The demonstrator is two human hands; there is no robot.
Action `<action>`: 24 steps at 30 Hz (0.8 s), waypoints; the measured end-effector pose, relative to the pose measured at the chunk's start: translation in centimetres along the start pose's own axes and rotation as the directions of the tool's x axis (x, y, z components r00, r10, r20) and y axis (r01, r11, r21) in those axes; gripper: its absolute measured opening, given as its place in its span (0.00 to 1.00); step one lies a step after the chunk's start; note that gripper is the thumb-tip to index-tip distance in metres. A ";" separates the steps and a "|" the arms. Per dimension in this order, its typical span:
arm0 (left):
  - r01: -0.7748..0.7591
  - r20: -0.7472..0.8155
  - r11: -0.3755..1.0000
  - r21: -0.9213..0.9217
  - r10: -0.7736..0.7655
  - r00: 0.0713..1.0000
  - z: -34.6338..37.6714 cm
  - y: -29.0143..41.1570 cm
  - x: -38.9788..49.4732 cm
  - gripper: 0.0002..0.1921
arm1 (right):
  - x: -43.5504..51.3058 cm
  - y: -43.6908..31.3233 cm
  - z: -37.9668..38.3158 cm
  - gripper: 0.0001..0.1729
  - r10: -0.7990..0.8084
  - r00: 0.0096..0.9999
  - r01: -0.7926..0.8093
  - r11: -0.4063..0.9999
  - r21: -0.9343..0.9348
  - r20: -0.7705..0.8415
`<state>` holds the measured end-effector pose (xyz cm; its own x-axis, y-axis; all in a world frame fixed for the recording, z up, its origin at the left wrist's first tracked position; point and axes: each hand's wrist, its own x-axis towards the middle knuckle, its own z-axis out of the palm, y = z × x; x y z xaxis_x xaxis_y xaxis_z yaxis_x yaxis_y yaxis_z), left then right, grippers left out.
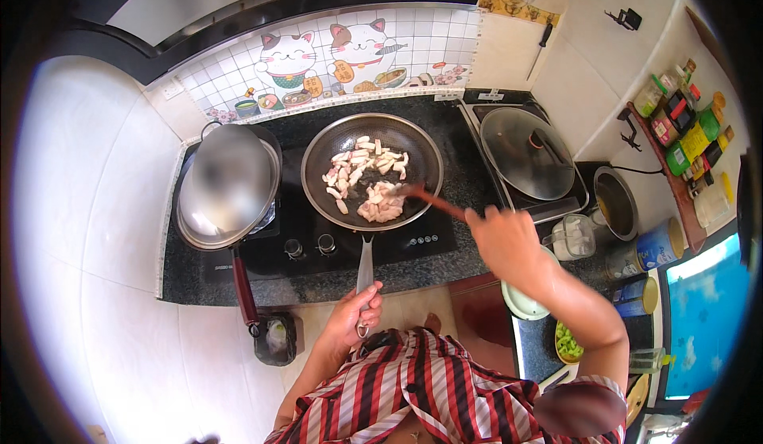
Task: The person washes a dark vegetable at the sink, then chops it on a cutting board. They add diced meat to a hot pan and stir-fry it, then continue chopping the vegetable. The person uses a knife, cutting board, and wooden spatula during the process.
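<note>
A wide frying pan sits on the black glass cooktop. My left hand grips its grey metal handle from the front. In my right hand is a reddish-brown spatula, held by its handle over the pan's right rim. Its head rests among pale meat pieces clumped at the near right of the pan. More meat strips lie spread over the back and left of the pan's base.
On the left burner stands a second pan under a domed metal lid. A glass-lidded pan occupies the right-hand cooker. Beside my right arm are a pale green bowl and a bowl of chopped green vegetables. The range hood overhangs the back.
</note>
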<state>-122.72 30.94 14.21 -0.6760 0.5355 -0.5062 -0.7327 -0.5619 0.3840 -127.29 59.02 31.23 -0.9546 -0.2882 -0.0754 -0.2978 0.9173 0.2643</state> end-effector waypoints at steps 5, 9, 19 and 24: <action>0.021 0.012 1.000 -0.011 -0.020 1.000 -0.6 0.2 0.2 0.10 | -2.0 -3.1 2.9 0.22 0.026 0.988 -0.015 0.997 0.074 -0.151; 0.019 -0.003 0.999 0.044 -0.018 1.000 -0.9 0.2 0.0 0.11 | 1.8 -5.2 5.4 0.13 0.228 0.955 -0.229 0.973 0.017 -0.190; -0.069 -0.269 0.996 0.064 0.084 0.960 -3.6 -1.5 1.3 0.28 | -13.8 6.8 23.5 0.22 0.830 0.544 -0.783 0.451 0.429 0.120; 0.161 -0.359 0.907 0.390 -0.011 0.933 -11.1 -3.5 6.5 0.14 | -16.9 8.7 33.5 0.24 0.879 0.393 -0.874 0.265 0.407 0.271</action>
<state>-123.67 29.35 1.03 -0.5944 0.2801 -0.7538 -0.8038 -0.1773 0.5679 -113.98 81.10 2.57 -0.6385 0.7675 -0.0578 0.7526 0.6068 -0.2559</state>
